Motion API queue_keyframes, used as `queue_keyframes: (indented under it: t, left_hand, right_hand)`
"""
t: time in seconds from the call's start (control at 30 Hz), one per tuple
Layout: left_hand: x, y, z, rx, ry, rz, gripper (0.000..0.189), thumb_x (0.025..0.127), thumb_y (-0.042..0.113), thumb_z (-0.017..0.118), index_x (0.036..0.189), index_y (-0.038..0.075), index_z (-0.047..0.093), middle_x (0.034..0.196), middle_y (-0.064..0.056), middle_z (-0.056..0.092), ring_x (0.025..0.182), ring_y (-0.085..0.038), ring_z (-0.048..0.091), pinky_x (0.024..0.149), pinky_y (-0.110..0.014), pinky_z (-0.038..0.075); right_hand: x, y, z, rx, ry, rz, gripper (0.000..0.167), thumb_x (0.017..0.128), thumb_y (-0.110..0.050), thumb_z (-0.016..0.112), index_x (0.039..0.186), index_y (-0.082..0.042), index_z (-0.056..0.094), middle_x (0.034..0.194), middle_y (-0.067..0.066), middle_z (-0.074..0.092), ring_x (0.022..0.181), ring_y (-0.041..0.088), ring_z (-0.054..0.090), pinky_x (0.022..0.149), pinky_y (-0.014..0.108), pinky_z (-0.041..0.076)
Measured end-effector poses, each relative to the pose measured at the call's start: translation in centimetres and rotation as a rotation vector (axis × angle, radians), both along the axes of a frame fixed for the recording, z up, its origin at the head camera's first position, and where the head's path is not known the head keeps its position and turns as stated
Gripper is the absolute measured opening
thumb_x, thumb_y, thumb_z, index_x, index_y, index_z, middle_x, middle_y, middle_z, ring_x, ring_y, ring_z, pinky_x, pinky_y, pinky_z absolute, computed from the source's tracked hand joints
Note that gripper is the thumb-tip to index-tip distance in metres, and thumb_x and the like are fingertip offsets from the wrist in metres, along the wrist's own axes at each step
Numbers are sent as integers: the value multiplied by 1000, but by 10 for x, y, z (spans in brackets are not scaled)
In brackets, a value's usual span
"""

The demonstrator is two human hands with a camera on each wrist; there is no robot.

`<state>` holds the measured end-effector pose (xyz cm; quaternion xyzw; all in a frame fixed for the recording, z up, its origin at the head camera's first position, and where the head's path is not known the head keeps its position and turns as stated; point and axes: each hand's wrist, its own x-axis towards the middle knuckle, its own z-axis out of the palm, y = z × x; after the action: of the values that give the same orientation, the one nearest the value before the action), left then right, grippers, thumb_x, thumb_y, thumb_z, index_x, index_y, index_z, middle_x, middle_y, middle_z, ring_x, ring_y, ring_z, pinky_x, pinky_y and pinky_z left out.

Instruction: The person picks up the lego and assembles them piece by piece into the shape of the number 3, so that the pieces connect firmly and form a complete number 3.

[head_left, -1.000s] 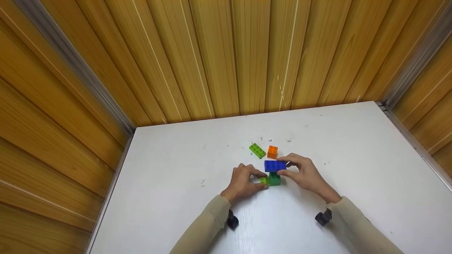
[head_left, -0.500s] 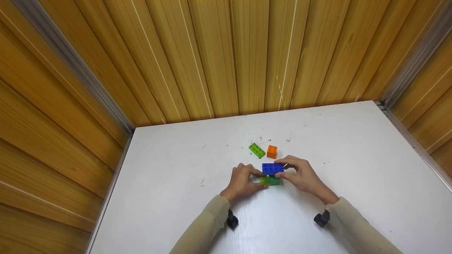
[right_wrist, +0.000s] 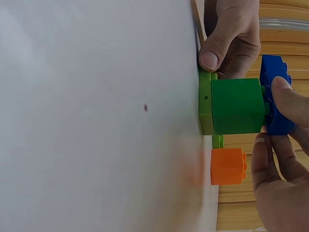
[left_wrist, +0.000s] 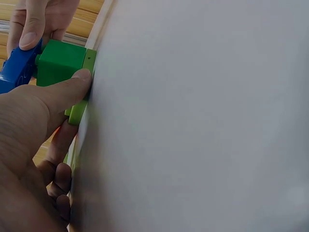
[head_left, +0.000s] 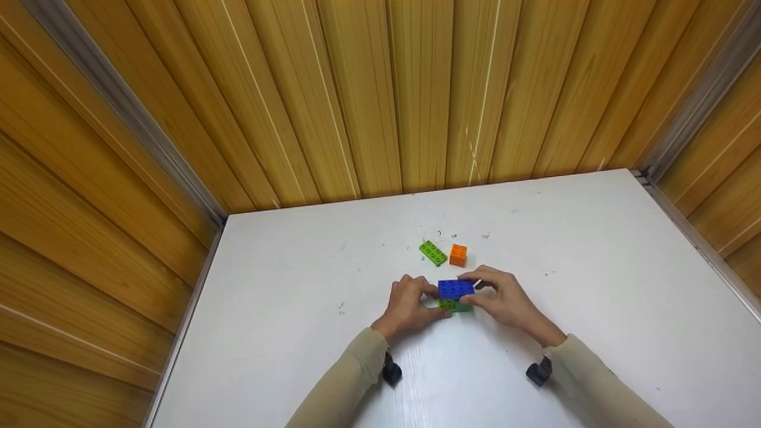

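Observation:
My left hand [head_left: 409, 306] pinches a lime green flat toy brick [right_wrist: 206, 104] between thumb and fingers, down on the white table. A darker green block [right_wrist: 236, 106] stands on one end of that flat brick. My right hand [head_left: 505, 300] grips a blue eight-stud brick [head_left: 456, 289] by its right end, just over the green block. In the right wrist view the blue brick looks slightly tilted, and the green block's studs still show in the gap between them. From the head view the blue brick hides much of the green block.
Beyond the hands, a second lime green flat brick [head_left: 433, 253] and an orange four-stud block [head_left: 458, 255] lie on the white table [head_left: 309, 285]. Wood-patterned panels [head_left: 380, 101] enclose the table at the back and sides.
My right hand has moved the blue brick left and toward me, from above the green block's back to over the lime-and-green stack. My left hand has stayed in place.

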<state>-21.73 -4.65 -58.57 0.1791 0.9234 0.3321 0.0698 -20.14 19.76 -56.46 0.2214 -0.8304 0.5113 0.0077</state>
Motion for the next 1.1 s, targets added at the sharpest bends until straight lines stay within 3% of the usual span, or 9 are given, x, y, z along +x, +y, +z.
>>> queue_keyframes:
  t: [0.47, 0.9, 1.1]
  left_hand:
    - [2, 1, 0, -8, 5, 0, 39, 82, 47, 93, 116, 28, 85, 93, 17, 67, 93, -9, 49, 94, -33, 35]
    - [2, -1, 0, -8, 45, -21, 39, 83, 44, 92, 115, 23, 85, 93, 12, 68, 89, -9, 46, 92, -34, 34]
    - [2, 0, 0, 0, 26, -14, 38, 84, 46, 91, 116, 25, 85, 93, 15, 66, 91, -9, 45, 92, -33, 33]
  right_hand:
    - [0, -1, -4, 17, -2, 16, 40, 91, -15, 85, 128, -3, 75, 113, 7, 76, 101, 14, 67, 91, 35, 59]
    - [2, -3, -4, 26, 21, 29, 36, 92, -15, 85, 127, -11, 76, 111, 5, 75, 100, 20, 68, 90, 34, 59]
    - [3, -3, -4, 36, 30, 25, 37, 91, -15, 85, 127, -12, 77, 109, 4, 74, 99, 19, 68, 90, 36, 60]
